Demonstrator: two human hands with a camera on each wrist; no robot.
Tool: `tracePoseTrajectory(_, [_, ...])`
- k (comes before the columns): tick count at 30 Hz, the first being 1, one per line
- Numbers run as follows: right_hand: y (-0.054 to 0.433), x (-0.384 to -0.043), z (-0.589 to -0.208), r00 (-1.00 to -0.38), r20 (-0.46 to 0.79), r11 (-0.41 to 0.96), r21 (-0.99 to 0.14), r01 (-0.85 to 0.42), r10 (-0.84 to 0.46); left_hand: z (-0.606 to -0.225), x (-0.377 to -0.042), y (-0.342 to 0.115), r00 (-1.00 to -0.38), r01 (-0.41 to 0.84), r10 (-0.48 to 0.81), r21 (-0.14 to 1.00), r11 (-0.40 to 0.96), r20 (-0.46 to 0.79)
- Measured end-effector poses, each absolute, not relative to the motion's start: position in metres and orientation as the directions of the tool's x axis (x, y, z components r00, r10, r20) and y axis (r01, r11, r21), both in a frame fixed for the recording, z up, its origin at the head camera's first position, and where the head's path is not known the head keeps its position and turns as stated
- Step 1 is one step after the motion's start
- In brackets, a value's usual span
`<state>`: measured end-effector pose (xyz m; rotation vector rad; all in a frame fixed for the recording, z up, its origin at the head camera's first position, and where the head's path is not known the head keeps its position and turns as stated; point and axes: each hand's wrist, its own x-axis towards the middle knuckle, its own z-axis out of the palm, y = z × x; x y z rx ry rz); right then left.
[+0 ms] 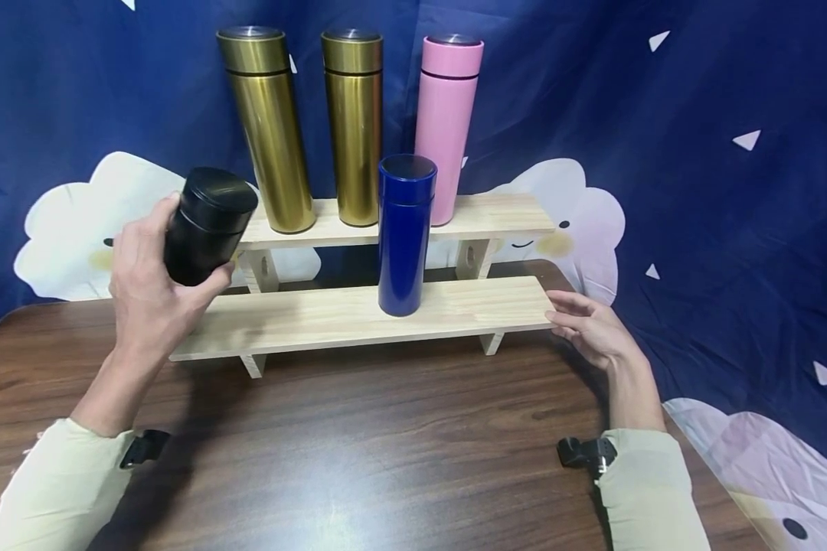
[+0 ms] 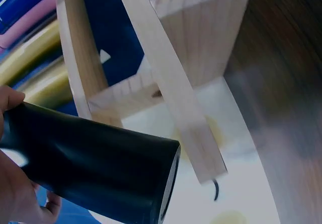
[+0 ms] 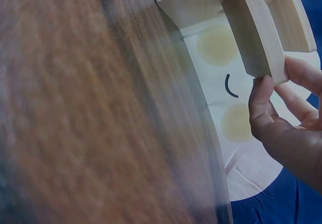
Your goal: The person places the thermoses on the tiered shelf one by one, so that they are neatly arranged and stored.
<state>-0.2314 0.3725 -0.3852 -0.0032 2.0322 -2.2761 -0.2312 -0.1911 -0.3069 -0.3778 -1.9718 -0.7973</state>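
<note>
My left hand (image 1: 148, 287) grips a black thermos flask (image 1: 214, 218) round its body. In the head view it is held tilted at the left end of the two-tier wooden shelf rack (image 1: 303, 317). The left wrist view shows the flask's base end (image 2: 171, 183) close to the lower board. At the other end, my right hand (image 1: 596, 333) pinches the lower board's right edge between thumb and fingers, as the right wrist view also shows (image 3: 279, 75). A blue thermos (image 1: 403, 237) stands upright on the lower board, right of its middle.
On the upper board stand two gold thermoses (image 1: 276, 145) and a pink thermos (image 1: 448, 130), the pink one partly behind the blue one. The rack rests on a brown wood-grain table (image 1: 386, 436). Behind hangs a dark blue cloth (image 1: 593, 92) with white clouds.
</note>
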Motion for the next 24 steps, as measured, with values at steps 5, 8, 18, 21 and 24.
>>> tracePoseTrajectory(5, [0.374,-0.230,-0.384,-0.996,-0.052,-0.107,-0.992,0.060,-0.073,-0.306,-0.232,-0.174,-0.540,0.565,-0.071,0.424,0.708,0.838])
tracePoseTrajectory(8, [0.373,-0.230,-0.384,-0.996,-0.056,-0.096,-0.993,0.062,-0.073,-0.305,-0.233,-0.165,-0.549,0.568,-0.078,0.440,0.696,0.832])
tracePoseTrajectory(18, [0.372,-0.230,-0.384,-0.995,-0.051,-0.111,-0.992,0.061,-0.087,-0.304,-0.237,-0.143,-0.573,0.576,-0.099,0.486,0.657,0.813])
tracePoseTrajectory(21, [0.373,-0.230,-0.384,-0.995,-0.050,-0.117,-0.991,0.060,-0.087,-0.299,-0.238,-0.136,-0.578,0.585,-0.116,0.509,0.632,0.808])
tracePoseTrajectory(24, [0.373,-0.230,-0.385,-0.996,-0.048,-0.119,-0.991,0.057,-0.080,-0.296,-0.240,-0.128,-0.588,0.595,-0.126,0.533,0.601,0.799])
